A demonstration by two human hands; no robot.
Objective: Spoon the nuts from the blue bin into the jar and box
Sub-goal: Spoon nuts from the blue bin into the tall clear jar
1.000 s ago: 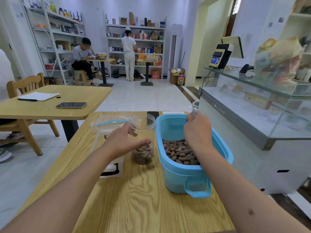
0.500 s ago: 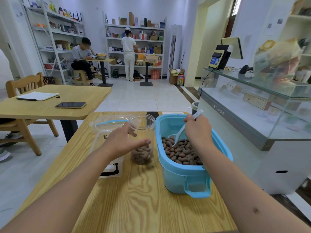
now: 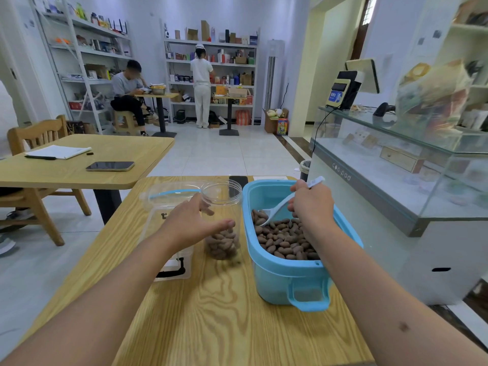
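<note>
While my right hand (image 3: 313, 204) holds the white spoon (image 3: 277, 211) by its handle, fingers wrapped round it, the bowl of the spoon is dipped into the nuts (image 3: 284, 239) at the far left of the blue bin (image 3: 290, 281), so I judge I am in the middle of taking up another load. My left hand (image 3: 188, 225) is curved round the clear jar (image 3: 221, 220), thumb across its near side and fingers behind it, steadying it just left of the bin. That jar has a layer of nuts in its bottom part, well short of the rim (perhaps a third of the way up, though the blur makes it hard to be sure), so the jar's share looks begun but not finished. Left of the jar, touching or nearly touching it, stands the clear box (image 3: 169, 228) with a blue strip along its far edge; I see no nuts through the walls that show, though my hand and forearm hide part of it, so I take the box to be unfilled as yet. Plenty of nuts are left in the bin, covering its floor. All three containers sit on the wooden table (image 3: 224, 320), jar between box and bin. What remains, as I read it: top up the jar, then turn to the box.
</note>
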